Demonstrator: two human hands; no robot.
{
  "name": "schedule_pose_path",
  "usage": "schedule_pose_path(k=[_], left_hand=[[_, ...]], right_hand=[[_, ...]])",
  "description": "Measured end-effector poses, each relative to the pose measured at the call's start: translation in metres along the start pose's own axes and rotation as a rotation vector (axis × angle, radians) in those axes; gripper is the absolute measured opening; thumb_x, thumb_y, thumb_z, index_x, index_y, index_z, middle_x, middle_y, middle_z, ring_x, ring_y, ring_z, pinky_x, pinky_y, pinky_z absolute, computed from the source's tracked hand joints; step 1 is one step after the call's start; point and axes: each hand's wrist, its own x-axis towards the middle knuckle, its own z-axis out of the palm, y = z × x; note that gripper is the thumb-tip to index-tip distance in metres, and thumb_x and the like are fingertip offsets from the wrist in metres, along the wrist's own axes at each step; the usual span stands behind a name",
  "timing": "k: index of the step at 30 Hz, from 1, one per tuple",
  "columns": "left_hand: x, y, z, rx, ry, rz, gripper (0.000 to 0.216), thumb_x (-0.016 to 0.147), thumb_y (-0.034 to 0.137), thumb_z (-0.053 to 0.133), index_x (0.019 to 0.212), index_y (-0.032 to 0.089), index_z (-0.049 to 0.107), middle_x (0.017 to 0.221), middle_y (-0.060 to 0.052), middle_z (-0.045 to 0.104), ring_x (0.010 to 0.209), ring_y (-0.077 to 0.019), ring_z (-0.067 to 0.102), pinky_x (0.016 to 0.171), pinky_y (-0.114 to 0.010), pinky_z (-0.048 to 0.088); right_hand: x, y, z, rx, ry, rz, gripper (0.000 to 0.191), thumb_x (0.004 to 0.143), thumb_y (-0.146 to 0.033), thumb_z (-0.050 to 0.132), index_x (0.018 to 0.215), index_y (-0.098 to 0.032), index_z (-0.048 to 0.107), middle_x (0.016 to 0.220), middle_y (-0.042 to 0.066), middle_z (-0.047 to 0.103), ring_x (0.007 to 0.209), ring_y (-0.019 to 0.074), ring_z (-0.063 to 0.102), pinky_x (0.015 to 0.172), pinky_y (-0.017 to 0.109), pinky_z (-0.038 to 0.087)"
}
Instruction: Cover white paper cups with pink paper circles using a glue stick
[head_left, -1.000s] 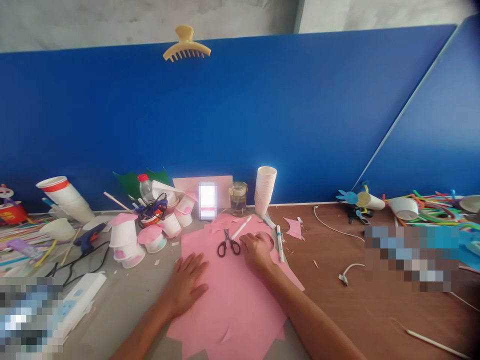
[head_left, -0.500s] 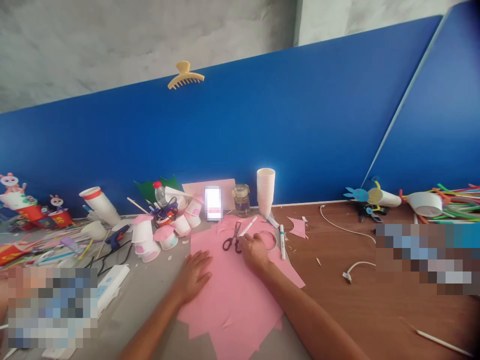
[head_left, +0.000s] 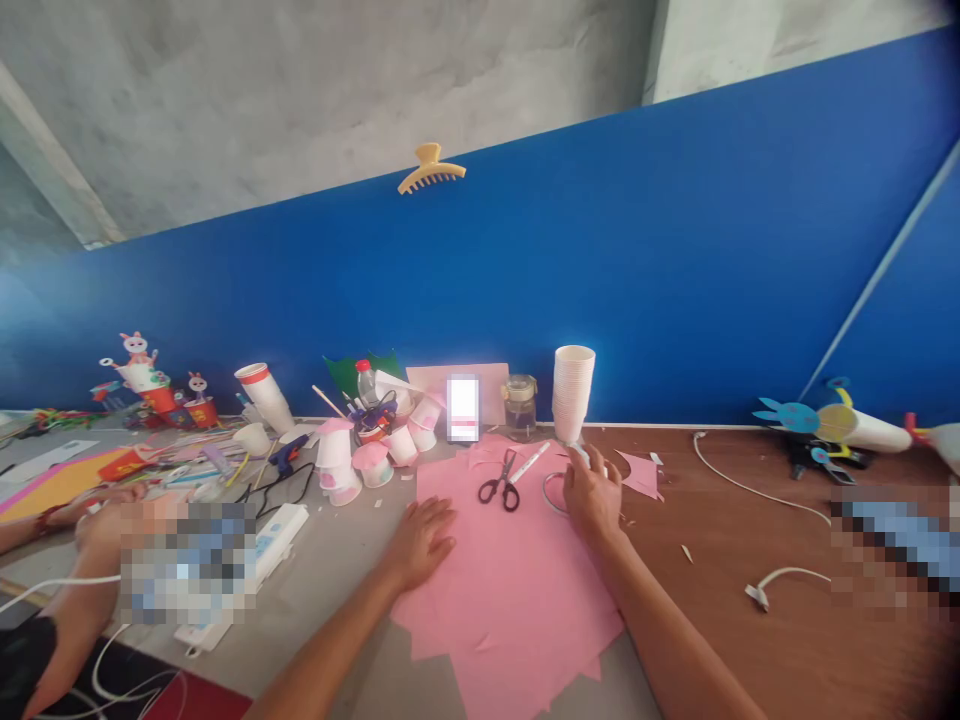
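Observation:
Pink paper sheets (head_left: 510, 590) lie stacked on the grey table. My left hand (head_left: 421, 540) rests flat on their left edge, fingers spread and holding nothing. Over the right edge is my right hand (head_left: 595, 495), palm down, its fingers bent and apart; small white parts show by the fingertips, and I cannot make out a firm hold. A white marker seen there earlier is covered by this hand. Black-handled scissors (head_left: 505, 478) lie on the paper beside a white pen (head_left: 531, 460). A thin grey ring (head_left: 549, 491) is partly hidden by my right hand.
Stacked paper cups (head_left: 574, 395), a glass jar (head_left: 520, 410) and a lit phone (head_left: 463, 405) stand along the blue partition (head_left: 637, 250). Decorated cups (head_left: 335, 450) and a power strip (head_left: 277, 540) are left. Another person's hand (head_left: 112, 520) is far left. A cable (head_left: 772, 580) lies right.
My right hand has left the scissors and pen and moved right, over the marker. My left hand stays on the paper. The view has turned left, bringing the other person's arms into view.

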Motion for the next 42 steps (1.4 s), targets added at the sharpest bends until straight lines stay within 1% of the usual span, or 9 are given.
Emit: schedule_pose_path(k=[6, 9, 13, 17, 21, 26, 32, 37, 42], left_hand=[[0.002, 0.001, 0.003, -0.002, -0.007, 0.010, 0.042, 0.090, 0.034, 0.043, 0.131, 0.025, 0.049, 0.143, -0.005, 0.045, 0.133, -0.0260, 0.038, 0.110, -0.055, 0.026], [0.012, 0.005, 0.005, 0.012, 0.054, -0.034, 0.034, 0.089, 0.032, 0.044, 0.120, 0.027, 0.058, 0.135, -0.005, 0.054, 0.128, -0.0286, 0.044, 0.109, -0.059, 0.024], [0.031, 0.017, 0.004, -0.022, 0.098, 0.043, 0.031, 0.088, 0.027, 0.044, 0.114, 0.027, 0.062, 0.124, -0.005, 0.062, 0.124, -0.0302, 0.047, 0.107, -0.063, 0.024], [0.047, 0.025, 0.008, -0.104, 0.164, 0.084, 0.031, 0.088, 0.023, 0.042, 0.112, 0.027, 0.061, 0.120, -0.005, 0.064, 0.121, -0.0274, 0.050, 0.109, -0.061, 0.022], [0.055, 0.025, 0.019, -0.190, 0.249, 0.081, 0.027, 0.088, 0.021, 0.043, 0.106, 0.025, 0.063, 0.110, -0.005, 0.068, 0.115, -0.0249, 0.055, 0.111, -0.059, 0.018], [0.057, 0.022, 0.030, -0.304, 0.313, 0.126, 0.023, 0.089, 0.019, 0.043, 0.100, 0.023, 0.063, 0.102, -0.004, 0.070, 0.103, -0.0212, 0.062, 0.110, -0.061, 0.017], [0.055, 0.021, 0.027, -0.409, 0.317, 0.141, 0.022, 0.089, 0.021, 0.044, 0.097, 0.024, 0.064, 0.100, -0.003, 0.070, 0.099, -0.0200, 0.063, 0.111, -0.059, 0.015], [0.056, 0.020, 0.026, -0.511, 0.355, 0.100, 0.021, 0.088, 0.021, 0.044, 0.091, 0.024, 0.065, 0.094, -0.003, 0.070, 0.096, -0.0206, 0.064, 0.109, -0.059, 0.022], [0.053, 0.027, 0.016, -0.811, 0.461, -0.019, 0.024, 0.088, 0.032, 0.045, 0.092, 0.021, 0.066, 0.095, -0.008, 0.070, 0.094, -0.0232, 0.063, 0.093, -0.044, 0.045]], right_hand=[[0.003, 0.013, 0.012, -0.056, -0.075, 0.061, 0.031, 0.085, -0.013, 0.043, 0.101, -0.016, 0.070, 0.109, 0.017, 0.064, 0.101, 0.0257, 0.057, 0.096, 0.043, 0.029], [0.005, 0.016, 0.016, -0.096, -0.134, 0.093, 0.029, 0.084, -0.012, 0.045, 0.088, -0.017, 0.073, 0.095, 0.015, 0.068, 0.088, 0.0242, 0.061, 0.092, 0.042, 0.031], [0.009, 0.017, 0.018, -0.111, -0.184, 0.121, 0.029, 0.083, -0.010, 0.045, 0.082, -0.018, 0.073, 0.085, 0.013, 0.070, 0.083, 0.0239, 0.062, 0.083, 0.038, 0.036], [0.014, 0.020, 0.012, -0.117, -0.194, 0.184, 0.030, 0.084, -0.011, 0.043, 0.092, -0.018, 0.072, 0.090, 0.012, 0.070, 0.083, 0.0233, 0.062, 0.083, 0.037, 0.038], [0.020, 0.019, 0.001, -0.136, -0.220, 0.239, 0.037, 0.087, -0.012, 0.039, 0.114, -0.016, 0.064, 0.102, 0.012, 0.068, 0.099, 0.0232, 0.058, 0.091, 0.034, 0.037], [0.032, 0.006, 0.004, -0.165, -0.350, 0.240, 0.045, 0.088, -0.013, 0.040, 0.131, -0.020, 0.051, 0.108, 0.011, 0.066, 0.100, 0.0217, 0.059, 0.094, 0.033, 0.034], [0.056, -0.008, 0.021, -0.170, -0.491, 0.338, 0.029, 0.081, -0.008, 0.046, 0.097, -0.016, 0.069, 0.098, 0.017, 0.066, 0.091, 0.0271, 0.064, 0.086, 0.039, 0.038], [0.049, -0.012, 0.002, 0.010, -0.433, 0.417, 0.023, 0.080, -0.012, 0.043, 0.087, -0.013, 0.065, 0.098, 0.019, 0.064, 0.094, 0.0300, 0.062, 0.081, 0.040, 0.041], [0.010, -0.043, -0.022, 0.426, -0.437, 0.421, 0.007, 0.078, -0.023, 0.047, 0.083, -0.020, 0.051, 0.084, 0.006, 0.066, 0.068, 0.0173, 0.060, 0.060, 0.027, 0.045]])
